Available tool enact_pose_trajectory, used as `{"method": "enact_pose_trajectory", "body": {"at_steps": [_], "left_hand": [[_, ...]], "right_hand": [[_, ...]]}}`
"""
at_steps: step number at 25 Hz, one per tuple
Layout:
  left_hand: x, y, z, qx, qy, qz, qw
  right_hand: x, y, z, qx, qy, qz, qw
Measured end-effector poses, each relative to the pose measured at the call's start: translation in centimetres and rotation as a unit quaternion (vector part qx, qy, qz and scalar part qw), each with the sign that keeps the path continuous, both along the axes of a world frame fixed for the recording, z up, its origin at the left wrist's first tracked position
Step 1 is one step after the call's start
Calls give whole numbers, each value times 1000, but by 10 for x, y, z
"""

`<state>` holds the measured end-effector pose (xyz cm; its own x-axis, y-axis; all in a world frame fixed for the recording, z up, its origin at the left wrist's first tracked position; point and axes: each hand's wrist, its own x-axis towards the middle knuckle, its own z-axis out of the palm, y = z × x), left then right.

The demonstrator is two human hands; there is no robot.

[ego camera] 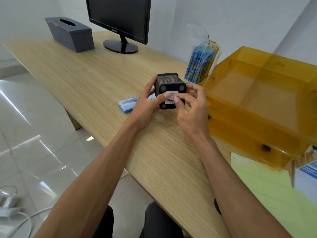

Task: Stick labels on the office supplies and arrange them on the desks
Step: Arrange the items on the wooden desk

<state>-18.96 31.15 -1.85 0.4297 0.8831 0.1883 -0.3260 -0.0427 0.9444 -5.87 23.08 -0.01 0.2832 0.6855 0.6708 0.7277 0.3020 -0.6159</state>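
Observation:
A black mesh pen holder (169, 83) is tipped on its side above the wooden desk (96, 79), its square base facing me. My left hand (147, 103) grips its left side, thumb on the base. My right hand (192, 107) holds the right side and its thumb presses a white barcode label (171, 98) onto the base. A yellow-green label sheet (267, 189) lies at the near right of the desk.
A blue plastic case (127, 105) lies just left of my hands. A bag of blue pens (200, 64) stands behind them. A large amber plastic box (260, 103) fills the right side. A grey tissue box (70, 34) and a monitor (120, 18) stand at the back. White-blue boxes (307, 176) sit far right.

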Motion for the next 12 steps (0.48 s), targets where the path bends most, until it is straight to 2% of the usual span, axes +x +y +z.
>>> {"method": "enact_pose_trajectory", "body": {"at_steps": [12], "left_hand": [[0,-1,-1,11,4,19,1000]], "right_hand": [[-5,-4,9,-8,-49,-30,998]]}}
